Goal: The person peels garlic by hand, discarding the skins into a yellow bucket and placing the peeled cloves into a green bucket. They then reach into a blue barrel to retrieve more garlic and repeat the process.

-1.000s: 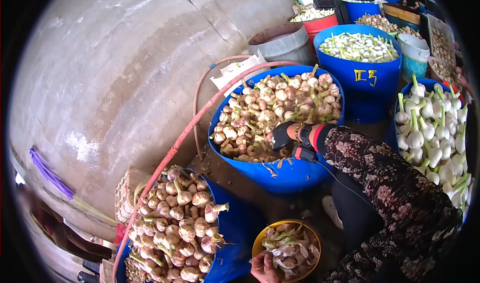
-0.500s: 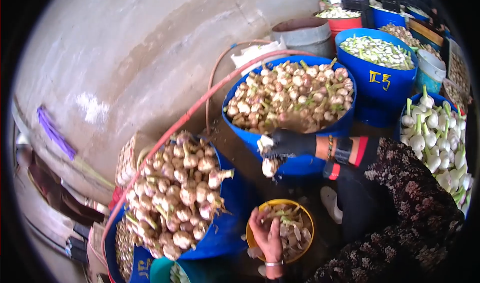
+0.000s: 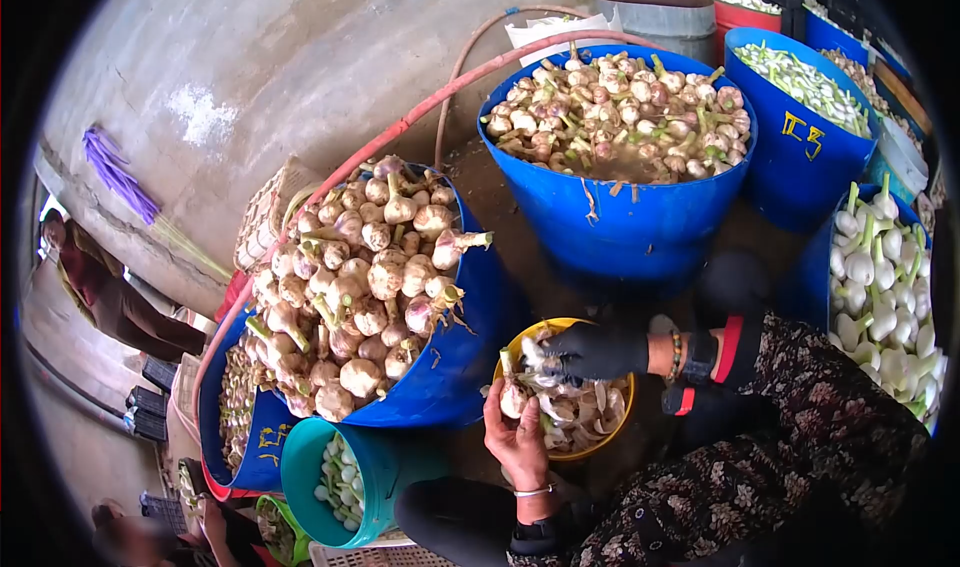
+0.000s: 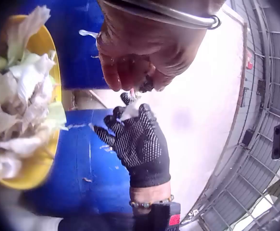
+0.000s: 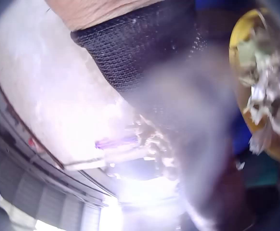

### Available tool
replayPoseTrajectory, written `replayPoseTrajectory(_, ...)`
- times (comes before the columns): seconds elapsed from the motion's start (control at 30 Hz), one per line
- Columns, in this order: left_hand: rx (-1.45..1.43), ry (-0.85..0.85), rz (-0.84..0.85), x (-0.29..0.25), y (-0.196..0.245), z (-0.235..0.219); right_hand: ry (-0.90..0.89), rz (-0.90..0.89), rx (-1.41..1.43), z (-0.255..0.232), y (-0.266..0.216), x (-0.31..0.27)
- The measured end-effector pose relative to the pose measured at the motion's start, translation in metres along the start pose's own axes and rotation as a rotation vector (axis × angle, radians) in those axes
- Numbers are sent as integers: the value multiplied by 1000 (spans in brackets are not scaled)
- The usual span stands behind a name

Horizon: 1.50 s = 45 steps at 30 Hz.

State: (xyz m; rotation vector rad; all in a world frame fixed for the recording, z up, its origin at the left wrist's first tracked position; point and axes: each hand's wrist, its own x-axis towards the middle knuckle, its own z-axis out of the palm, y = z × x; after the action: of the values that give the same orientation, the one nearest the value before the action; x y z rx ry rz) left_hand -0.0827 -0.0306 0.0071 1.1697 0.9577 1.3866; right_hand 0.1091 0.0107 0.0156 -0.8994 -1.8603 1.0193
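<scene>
In the head view, my bare left hand (image 3: 518, 445) holds a garlic bulb (image 3: 513, 400) with its stem upward, over the yellow bucket (image 3: 628, 407) of garlic skins (image 3: 590, 413). My right hand (image 3: 600, 351), in a black dotted glove, reaches in from the right, its fingertips close beside the bulb. The left wrist view shows the glove pinching a whitish flap of garlic skin (image 4: 130, 112) just below the curled left fingers (image 4: 112, 77). There the left hand mostly hides the bulb. Blur covers the gloved fingers in the right wrist view.
Left of the hands stands a blue tub (image 3: 455, 392) heaped with unpeeled garlic; another blue tub (image 3: 620, 222) ahead holds bulbs in water. Peeled white garlic (image 3: 875, 287) fills a tub at right. A teal bucket (image 3: 300, 487) stands at lower left. A red hose (image 3: 400, 127) crosses the tubs.
The right hand came out of the water tub with garlic and moved down to the left hand over the yellow bucket. The left hand, open earlier, now holds a bulb. The head view has shifted downward.
</scene>
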Motion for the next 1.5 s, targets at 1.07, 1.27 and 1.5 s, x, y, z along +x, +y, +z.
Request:
replayPoseTrajectory(1.07, 304, -154, 113, -1, -17, 25, -36, 241, 578, 8, 26, -7)
replayPoseTrajectory(1.27, 5, -107, -76, -3, -19, 30, 68, 251, 539, 12, 25, -6)
replayPoseTrajectory(1.5, -620, -294, -545, 4, -27, 21, 115, 105, 374, 17, 42, -1)
